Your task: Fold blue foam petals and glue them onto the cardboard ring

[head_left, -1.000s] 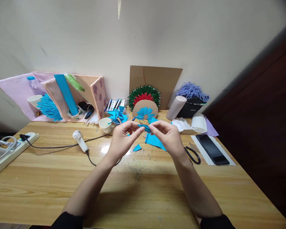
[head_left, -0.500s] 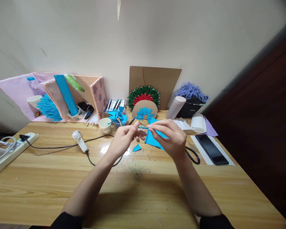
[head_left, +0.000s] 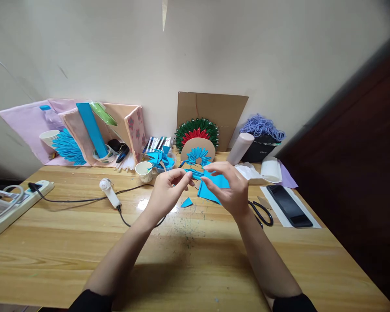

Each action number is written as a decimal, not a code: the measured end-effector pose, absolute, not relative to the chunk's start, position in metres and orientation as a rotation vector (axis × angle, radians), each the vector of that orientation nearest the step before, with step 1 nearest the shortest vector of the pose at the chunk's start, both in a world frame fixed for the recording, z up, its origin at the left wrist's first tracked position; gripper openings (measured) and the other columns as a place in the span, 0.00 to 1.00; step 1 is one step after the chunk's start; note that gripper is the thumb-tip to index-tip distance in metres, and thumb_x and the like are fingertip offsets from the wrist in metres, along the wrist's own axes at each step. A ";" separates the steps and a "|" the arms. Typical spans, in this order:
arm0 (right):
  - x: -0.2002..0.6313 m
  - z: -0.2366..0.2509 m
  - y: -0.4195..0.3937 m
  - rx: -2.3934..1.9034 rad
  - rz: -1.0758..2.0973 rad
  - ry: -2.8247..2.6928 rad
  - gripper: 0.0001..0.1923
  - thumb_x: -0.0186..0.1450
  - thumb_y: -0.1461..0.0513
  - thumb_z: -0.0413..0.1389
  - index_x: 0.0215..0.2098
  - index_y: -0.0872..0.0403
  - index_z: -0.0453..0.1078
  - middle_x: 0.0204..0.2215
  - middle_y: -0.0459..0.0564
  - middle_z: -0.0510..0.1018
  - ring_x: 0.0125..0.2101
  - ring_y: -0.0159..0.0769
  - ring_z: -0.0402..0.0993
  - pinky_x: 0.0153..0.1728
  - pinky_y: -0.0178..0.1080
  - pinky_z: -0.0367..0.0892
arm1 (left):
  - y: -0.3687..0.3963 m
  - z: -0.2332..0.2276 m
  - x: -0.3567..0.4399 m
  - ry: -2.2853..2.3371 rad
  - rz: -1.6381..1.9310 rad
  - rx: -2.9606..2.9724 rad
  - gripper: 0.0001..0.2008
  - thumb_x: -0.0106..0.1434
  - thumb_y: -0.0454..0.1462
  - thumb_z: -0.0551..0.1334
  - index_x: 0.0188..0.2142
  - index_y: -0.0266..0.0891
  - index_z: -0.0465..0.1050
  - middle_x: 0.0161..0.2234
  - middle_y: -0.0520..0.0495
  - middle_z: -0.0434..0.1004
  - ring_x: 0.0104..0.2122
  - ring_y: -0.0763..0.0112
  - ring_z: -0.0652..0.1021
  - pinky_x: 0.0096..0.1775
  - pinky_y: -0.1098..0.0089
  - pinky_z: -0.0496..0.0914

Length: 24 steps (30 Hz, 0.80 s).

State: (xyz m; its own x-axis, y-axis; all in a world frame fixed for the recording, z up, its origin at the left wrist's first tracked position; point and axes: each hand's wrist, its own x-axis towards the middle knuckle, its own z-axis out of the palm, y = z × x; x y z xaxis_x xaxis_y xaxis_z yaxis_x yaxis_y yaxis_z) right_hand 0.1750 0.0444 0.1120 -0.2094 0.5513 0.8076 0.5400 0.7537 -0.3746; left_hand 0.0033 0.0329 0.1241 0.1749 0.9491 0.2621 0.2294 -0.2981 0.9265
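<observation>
A long wooden table [head_left: 68, 242] carries a white power strip [head_left: 6, 208], black scissors [head_left: 263, 212] and a blue paper sheet [head_left: 214, 188]. Above it, the left hand [head_left: 167, 193] pinches one end of a narrow folded blue paper strip [head_left: 195, 173]; the right hand [head_left: 229, 186] hovers beside it, fingers curled loosely, grasping nothing clearly.

counter [head_left: 68, 242]: glossy varnished wood | paper piece [head_left: 195, 173] in left hand [head_left: 167, 192]: matt blue | scissors [head_left: 263, 212] beside right hand [head_left: 231, 190]: black plastic handles
</observation>
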 end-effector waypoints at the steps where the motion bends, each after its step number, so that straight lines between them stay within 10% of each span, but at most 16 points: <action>1: 0.174 0.112 0.044 -0.880 0.126 -1.848 0.08 0.59 0.61 0.58 0.38 0.53 0.70 0.33 0.49 0.77 0.33 0.34 0.73 0.34 0.37 0.71 | 0.032 0.124 0.003 1.142 1.169 1.720 0.14 0.63 0.42 0.55 0.26 0.37 0.71 0.26 0.49 0.74 0.26 0.75 0.72 0.30 0.73 0.66; 24: 0.176 0.114 0.047 -0.939 0.656 -1.780 0.07 0.59 0.59 0.57 0.28 0.55 0.73 0.26 0.47 0.77 0.27 0.31 0.73 0.29 0.35 0.70 | 0.029 0.127 0.001 1.161 1.152 2.048 0.14 0.64 0.39 0.54 0.25 0.37 0.71 0.23 0.50 0.73 0.24 0.75 0.70 0.27 0.73 0.61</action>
